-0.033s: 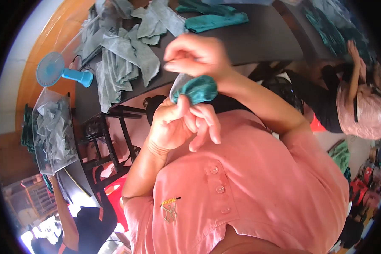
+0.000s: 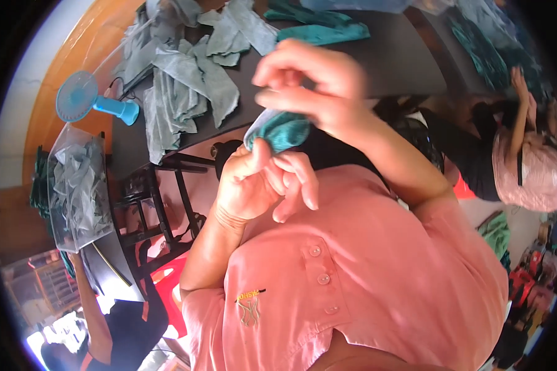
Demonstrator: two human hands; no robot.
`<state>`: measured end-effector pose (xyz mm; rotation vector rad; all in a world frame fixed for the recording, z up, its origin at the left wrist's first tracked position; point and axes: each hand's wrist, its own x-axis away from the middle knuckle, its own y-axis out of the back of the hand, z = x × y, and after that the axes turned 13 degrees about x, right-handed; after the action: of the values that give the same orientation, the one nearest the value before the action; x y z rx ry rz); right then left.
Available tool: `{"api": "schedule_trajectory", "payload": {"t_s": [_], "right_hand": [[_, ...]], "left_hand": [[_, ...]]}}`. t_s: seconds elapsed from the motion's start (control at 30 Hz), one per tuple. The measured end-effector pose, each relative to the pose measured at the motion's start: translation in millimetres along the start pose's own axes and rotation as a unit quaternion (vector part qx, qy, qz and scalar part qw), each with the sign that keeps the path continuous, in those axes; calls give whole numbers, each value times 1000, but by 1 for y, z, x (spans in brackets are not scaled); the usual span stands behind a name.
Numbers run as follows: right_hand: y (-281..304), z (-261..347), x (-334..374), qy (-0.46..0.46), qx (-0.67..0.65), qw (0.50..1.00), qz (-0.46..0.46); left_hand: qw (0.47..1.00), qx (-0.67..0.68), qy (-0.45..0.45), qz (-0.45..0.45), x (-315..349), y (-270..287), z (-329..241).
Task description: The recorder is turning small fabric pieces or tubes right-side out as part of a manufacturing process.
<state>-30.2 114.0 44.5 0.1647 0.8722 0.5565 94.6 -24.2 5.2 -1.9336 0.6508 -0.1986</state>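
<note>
My left hand [image 2: 254, 182] holds a shiny teal-green fabric piece [image 2: 284, 135], pinched between thumb and fingers in front of my chest. The piece is bunched into a rounded, tube-like shape, and a grey underside shows along its left edge. Its upper part is hidden behind my right hand [image 2: 319, 83], which hovers just above with bent fingers and the thumb held below them. Motion blurs that hand, so whether its fingers grip anything I cannot tell. Beyond, grey-green fabric strips [image 2: 179, 86] lie in a loose heap on the dark table [image 2: 390, 59].
Folded teal fabric [image 2: 328, 32] lies at the table's far side. A blue fan [image 2: 114, 108] stands at the left, near a clear bin [image 2: 77, 185] of grey fabric scraps. One person's arm [image 2: 93, 303] shows at lower left; another person [image 2: 529, 161] is at the right.
My right hand has shifted right relative to the fabric piece and now covers more of its top. My left hand keeps its grip almost in place.
</note>
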Motion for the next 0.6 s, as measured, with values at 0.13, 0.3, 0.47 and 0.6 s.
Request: {"api": "schedule_trajectory", "payload": {"t_s": [0.13,0.3,0.47,0.6], "right_hand": [[21,60,-11,-11,-449,893,38],[41,45,8,185,-148,966,106],[36,12,13,170,113,978,41],[35,-1,15,167,136,976,31]], "left_hand": [[987,148,-22,-64,3,15,-7],[998,16,-33,-55,4,12,3],[998,5,-27,-62,-10,13,2],[994,-23,-14,-102,-12,16,2]]}}
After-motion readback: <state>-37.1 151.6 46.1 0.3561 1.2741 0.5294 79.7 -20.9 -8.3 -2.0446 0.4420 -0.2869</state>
